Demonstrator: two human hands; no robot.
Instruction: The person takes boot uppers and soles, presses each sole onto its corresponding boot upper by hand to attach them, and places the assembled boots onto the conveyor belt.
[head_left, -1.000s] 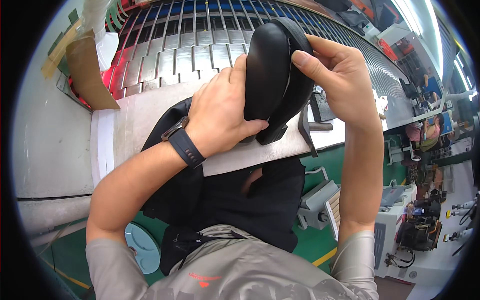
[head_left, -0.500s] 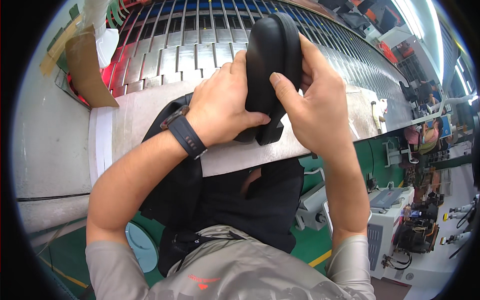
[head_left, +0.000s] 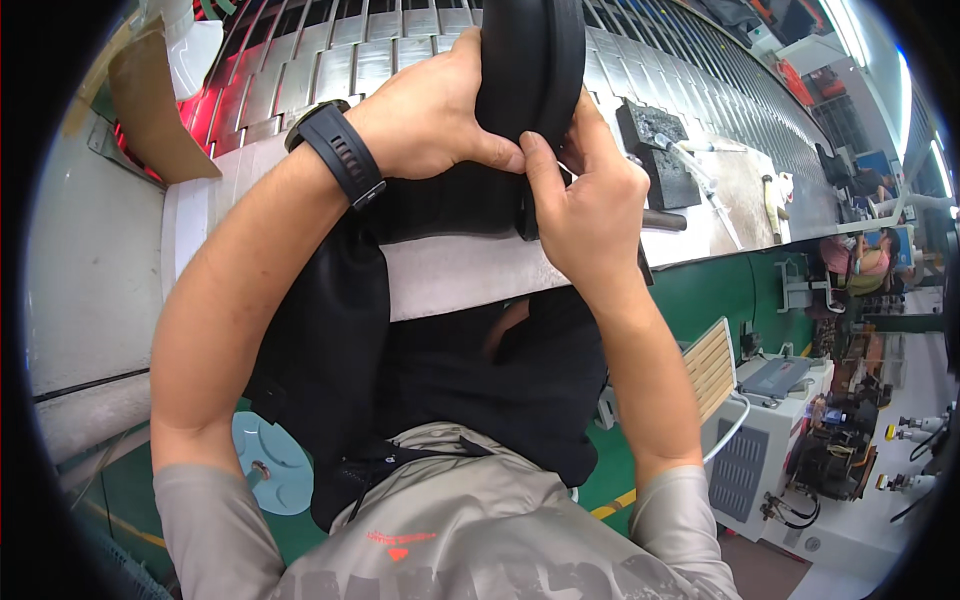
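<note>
A black boot [head_left: 515, 70] with a thick sole is held up over the near edge of the workbench, its toe pointing away from me and past the top of the view. My left hand [head_left: 425, 115] is closed around the upper on the left side. My right hand [head_left: 590, 195] grips the sole side, fingers curled behind it. Both thumbs press close together near the sole edge, just above the heel [head_left: 530, 215]. Soft black leather [head_left: 325, 330], seemingly the boot's shaft, drapes from the bench toward my lap.
Behind the bench [head_left: 460, 270] runs a metal roller conveyor [head_left: 390, 60]. To the right lie a dark block [head_left: 650, 130], a clear syringe-like tool [head_left: 700, 180], a dark rod [head_left: 663, 220] and a hammer [head_left: 772, 205]. Cardboard [head_left: 155, 110] stands at left. A person [head_left: 868, 262] sits far right.
My view has shifted, and the boot sits higher in it. Both thumbs have come together near the heel. The block and tools at right now show.
</note>
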